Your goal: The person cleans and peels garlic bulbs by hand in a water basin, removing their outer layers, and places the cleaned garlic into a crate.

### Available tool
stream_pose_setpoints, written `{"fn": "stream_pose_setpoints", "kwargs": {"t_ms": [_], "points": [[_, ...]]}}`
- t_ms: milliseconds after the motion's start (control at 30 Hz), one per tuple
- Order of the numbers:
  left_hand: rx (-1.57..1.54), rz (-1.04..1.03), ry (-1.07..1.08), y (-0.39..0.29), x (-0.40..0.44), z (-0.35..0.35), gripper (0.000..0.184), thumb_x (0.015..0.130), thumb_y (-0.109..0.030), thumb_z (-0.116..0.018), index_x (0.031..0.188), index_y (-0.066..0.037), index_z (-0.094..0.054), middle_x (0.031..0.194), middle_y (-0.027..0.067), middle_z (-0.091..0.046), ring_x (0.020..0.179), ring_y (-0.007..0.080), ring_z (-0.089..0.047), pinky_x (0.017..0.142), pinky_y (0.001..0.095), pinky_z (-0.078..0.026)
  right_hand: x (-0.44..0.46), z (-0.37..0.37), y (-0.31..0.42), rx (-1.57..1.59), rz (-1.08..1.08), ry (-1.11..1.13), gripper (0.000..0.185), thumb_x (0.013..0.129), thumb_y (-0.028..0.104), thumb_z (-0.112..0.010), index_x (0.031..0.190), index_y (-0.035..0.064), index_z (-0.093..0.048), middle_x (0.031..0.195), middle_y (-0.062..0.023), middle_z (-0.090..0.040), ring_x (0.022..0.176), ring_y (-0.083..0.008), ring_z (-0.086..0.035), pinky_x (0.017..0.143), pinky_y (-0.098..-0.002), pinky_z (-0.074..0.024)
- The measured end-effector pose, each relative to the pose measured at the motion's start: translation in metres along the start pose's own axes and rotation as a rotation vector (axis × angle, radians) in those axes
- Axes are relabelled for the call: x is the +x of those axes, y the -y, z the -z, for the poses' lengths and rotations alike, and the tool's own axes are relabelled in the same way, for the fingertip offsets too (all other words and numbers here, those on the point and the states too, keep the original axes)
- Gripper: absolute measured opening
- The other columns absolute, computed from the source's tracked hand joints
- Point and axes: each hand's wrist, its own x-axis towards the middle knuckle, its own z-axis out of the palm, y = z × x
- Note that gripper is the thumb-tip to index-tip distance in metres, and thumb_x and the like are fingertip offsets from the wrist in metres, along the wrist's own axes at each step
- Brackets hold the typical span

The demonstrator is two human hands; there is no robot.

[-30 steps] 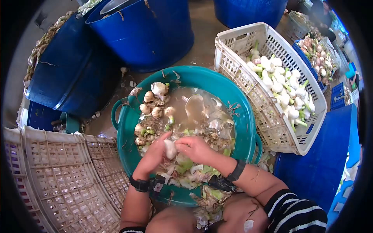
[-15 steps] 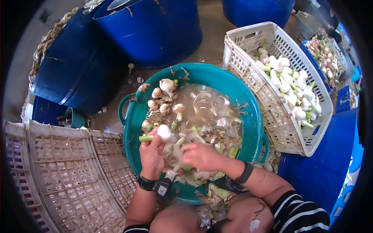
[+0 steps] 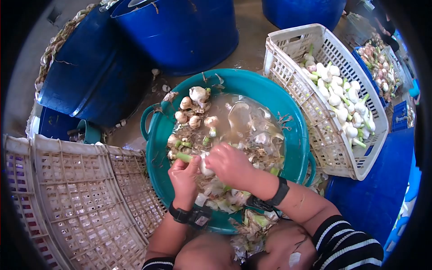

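Note:
A white garlic bulb (image 3: 206, 165) with a green stem is between my hands, above the green tub (image 3: 296, 135). My left hand (image 3: 184, 180) is closed on it where stem and bulb meet, with the stem pointing left. My right hand (image 3: 230, 165) is closed against the bulb's right side, its fingertips partly hidden. Several unpeeled garlic bulbs (image 3: 195, 121) lie at the tub's left. Murky water with a clear plastic piece (image 3: 239, 117) and loose peelings (image 3: 220, 193) fills the rest of it.
A white crate (image 3: 330, 164) of peeled garlic (image 3: 335, 99) stands at the right. Blue drums (image 3: 180, 40) are behind the tub. An off-white crate (image 3: 81, 193) is at the left. More garlic (image 3: 382, 72) lies at the far right, near part of a person (image 3: 384, 27).
The bulb came up into view in my left hand, then moved slightly right and down. My right hand moved away from the bulb and has come back against it.

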Motion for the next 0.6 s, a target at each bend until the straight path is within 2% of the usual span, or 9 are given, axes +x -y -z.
{"fn": "stream_pose_setpoints", "kwargs": {"t_ms": [133, 200, 233, 333, 400, 433, 500, 567, 600], "points": [[-0.295, 0.332, -0.15, 0.002, 0.009, 0.011, 0.021, 0.084, -0.025, -0.061, 0.086, -0.005, -0.057, 0.067, 0.0011, -0.057, 0.056, 0.0085, -0.051, 0.047, 0.0234, -0.042, -0.046, -0.011, -0.018, -0.1, 0.05, 0.176, 0.008, 0.065, 0.008, -0.056, 0.073, 0.007, -0.054, 0.078, -0.0077, -0.051, 0.074, -0.0256, -0.052, 0.064, -0.0343, -0.0466], [-0.43, 0.442, -0.133, -0.001, 0.011, 0.016, 0.026, 0.085, -0.031, -0.058, 0.086, -0.005, -0.056, 0.065, 0.0011, -0.055, 0.054, 0.0094, -0.05, 0.045, 0.024, -0.042, -0.069, -0.019, -0.039, -0.354, -0.169, 0.481, 0.016, 0.07, 0.013, -0.058, 0.084, 0.0069, -0.055, 0.083, -0.0094, -0.053, 0.074, -0.0254, -0.054, 0.064, -0.0337, -0.0479], [-0.439, 0.473, -0.136, -0.003, 0.011, 0.016, 0.028, 0.086, -0.033, -0.056, 0.086, -0.005, -0.056, 0.064, 0.0013, -0.055, 0.052, 0.0098, -0.049, 0.044, 0.0244, -0.041, -0.064, -0.013, -0.036, -0.353, -0.17, 0.484, 0.016, 0.07, 0.013, -0.058, 0.084, 0.0069, -0.055, 0.083, -0.0094, -0.053, 0.074, -0.0254, -0.054, 0.064, -0.0337, -0.0479], [-0.4, 0.48, -0.11, -0.001, 0.008, 0.011, 0.029, 0.087, -0.034, -0.054, 0.086, -0.005, -0.056, 0.062, 0.0011, -0.053, 0.051, 0.0098, -0.048, 0.043, 0.0246, -0.041, -0.039, 0.001, -0.02, -0.192, -0.26, 0.073, 0.023, 0.078, 0.019, -0.06, 0.096, 0.007, -0.054, 0.088, -0.0122, -0.055, 0.075, -0.0236, -0.058, 0.062, -0.0328, -0.0492], [-0.356, 0.451, -0.088, -0.001, 0.006, 0.002, 0.028, 0.087, -0.033, -0.053, 0.085, -0.006, -0.055, 0.062, 0.0007, -0.053, 0.052, 0.0093, -0.048, 0.043, 0.0245, -0.04, -0.023, -0.013, -0.01, 0.676, -0.526, 0.016, 0.033, 0.087, 0.033, -0.054, 0.108, 0.0075, -0.05, 0.093, -0.0135, -0.057, 0.078, -0.0232, -0.061, 0.06, -0.0359, -0.0509], [-0.196, 0.308, -0.082, -0.002, 0.003, -0.006, 0.029, 0.088, -0.034, -0.051, 0.086, -0.006, -0.054, 0.065, 0.0008, -0.053, 0.051, 0.009, -0.048, 0.042, 0.0241, -0.04, -0.015, -0.018, -0.008, 0.674, -0.523, 0.018, 0.033, 0.087, 0.033, -0.054, 0.108, 0.0075, -0.05, 0.093, -0.0135, -0.057, 0.078, -0.0232, -0.061, 0.06, -0.0359, -0.0509], [-0.099, 0.033, 0.054, 0.01, 0.0, -0.002, 0.034, 0.091, -0.038, -0.044, 0.093, -0.006, -0.053, 0.078, 0.003, -0.053, 0.059, 0.0092, -0.051, 0.048, 0.0243, -0.042, -0.002, -0.024, -0.01, 1.489, -1.117, 0.131, 0.042, 0.089, 0.043, -0.045, 0.111, 0.0069, -0.049, 0.094, -0.013, -0.058, 0.078, -0.025, -0.061, 0.055, -0.0392, -0.0517], [-0.177, -0.084, 0.066, 0.009, 0.006, -0.001, 0.035, 0.092, -0.04, -0.042, 0.096, -0.006, -0.052, 0.083, 0.0037, -0.052, 0.065, 0.0092, -0.052, 0.053, 0.0249, -0.044, 0.006, -0.015, -0.035, 2.011, -1.188, 0.026, 0.056, 0.087, 0.055, -0.041, 0.114, 0.006, -0.048, 0.098, -0.0144, -0.058, 0.077, -0.0297, -0.062, 0.054, -0.0399, -0.0529], [-0.252, -0.201, 0.081, 0.008, 0.012, 0.001, 0.037, 0.092, -0.041, -0.04, 0.099, -0.007, -0.052, 0.087, 0.0044, -0.05, 0.072, 0.0093, -0.053, 0.058, 0.0254, -0.045, 0.006, 0.008, -0.046, 2.222, -0.925, -0.111, 0.063, 0.085, 0.059, -0.04, 0.117, 0.0049, -0.046, 0.101, -0.0184, -0.058, 0.076, -0.0332, -0.062, 0.057, -0.041, -0.0549]]}}
